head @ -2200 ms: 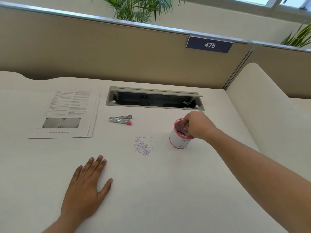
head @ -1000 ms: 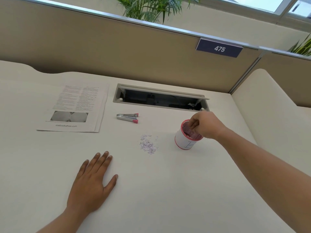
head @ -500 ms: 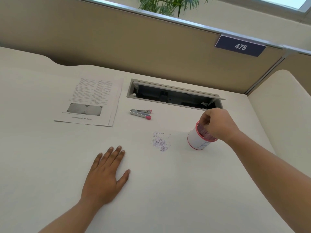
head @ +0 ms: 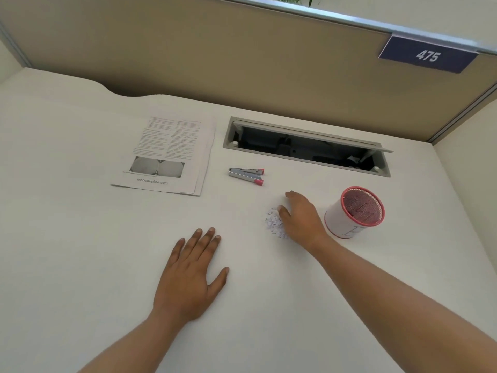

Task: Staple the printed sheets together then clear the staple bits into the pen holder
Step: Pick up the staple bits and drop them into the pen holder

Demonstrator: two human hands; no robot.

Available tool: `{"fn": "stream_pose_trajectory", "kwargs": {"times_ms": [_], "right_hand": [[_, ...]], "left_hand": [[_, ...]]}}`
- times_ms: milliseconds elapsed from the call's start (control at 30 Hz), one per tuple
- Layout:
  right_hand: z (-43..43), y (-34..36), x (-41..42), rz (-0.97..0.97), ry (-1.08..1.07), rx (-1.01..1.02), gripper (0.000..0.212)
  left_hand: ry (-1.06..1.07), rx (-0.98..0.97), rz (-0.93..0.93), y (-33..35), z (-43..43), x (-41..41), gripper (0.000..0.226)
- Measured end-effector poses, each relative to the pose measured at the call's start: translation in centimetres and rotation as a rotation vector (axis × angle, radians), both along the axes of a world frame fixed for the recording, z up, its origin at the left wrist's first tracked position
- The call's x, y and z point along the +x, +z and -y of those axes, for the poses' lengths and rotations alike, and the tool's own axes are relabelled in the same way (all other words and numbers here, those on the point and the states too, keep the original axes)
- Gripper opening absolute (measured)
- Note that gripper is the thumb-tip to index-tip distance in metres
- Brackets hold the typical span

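The printed sheets (head: pixel 166 154) lie stacked at the back left of the white desk. A small silver stapler with pink ends (head: pixel 246 175) rests to their right. A little heap of pale purple staple bits (head: pixel 274 222) sits mid-desk. My right hand (head: pixel 302 216) lies palm down on the heap's right side, fingers curled over the bits and hiding part of them. The white pen holder with a pink mesh rim (head: pixel 355 212) stands just right of that hand. My left hand (head: pixel 192 273) rests flat on the desk, fingers spread, holding nothing.
An open cable tray slot (head: pixel 306 146) is sunk into the desk behind the stapler. A tan partition wall (head: pixel 215 57) with a blue "475" plate (head: pixel 427 55) closes off the back. A second partition rises at the right edge.
My right hand has left the pen holder's rim and moved left, down onto the staple bits. The view has shifted left and downward. My left hand stays flat in place.
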State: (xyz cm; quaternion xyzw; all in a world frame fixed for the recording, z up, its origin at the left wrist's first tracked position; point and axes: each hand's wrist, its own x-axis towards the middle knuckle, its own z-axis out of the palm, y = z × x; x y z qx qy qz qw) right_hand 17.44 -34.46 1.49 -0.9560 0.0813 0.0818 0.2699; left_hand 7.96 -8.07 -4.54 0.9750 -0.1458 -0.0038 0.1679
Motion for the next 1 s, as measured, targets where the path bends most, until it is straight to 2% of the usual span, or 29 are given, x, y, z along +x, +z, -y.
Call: {"fn": "stream_pose_trajectory", "kwargs": {"times_ms": [100,267,433,533,667,800,900,1000], "right_hand": [[-1.4,-2.2,-0.3,0.059,0.003,0.014,0.058],[-3.1,-4.2,-1.1,0.186,0.218,-0.009,0.054],[-2.0,-4.7,-3.0,0.376,0.299,-0.016,0.021],[-0.9,-4.3,-4.1,0.428,0.296,-0.026,0.014],[0.2,-2.5,-4.9,0.391,0.064,0.148,0.034],[1.2,-1.7,-6.2,0.351,-0.125,0.151,0.043],[1.4,-1.5,-7.1,0.147,-0.143,0.072,0.057],[0.7,-1.7,-6.4,0.101,-0.066,0.067,0.049]], "left_hand": [[-0.001,-0.003,0.002,0.0,0.0,0.0,0.067],[0.005,-0.005,0.004,0.1,0.0,0.1,0.067],[0.003,0.005,0.005,0.1,0.0,0.0,0.067],[0.005,0.001,0.005,0.1,0.0,0.0,0.067],[0.004,0.002,0.008,0.1,0.0,0.0,0.067],[0.005,0.002,-0.004,0.1,0.0,0.0,0.067],[0.008,0.003,-0.006,0.1,0.0,0.0,0.067],[0.011,0.008,-0.007,0.2,0.0,-0.1,0.067]]}}
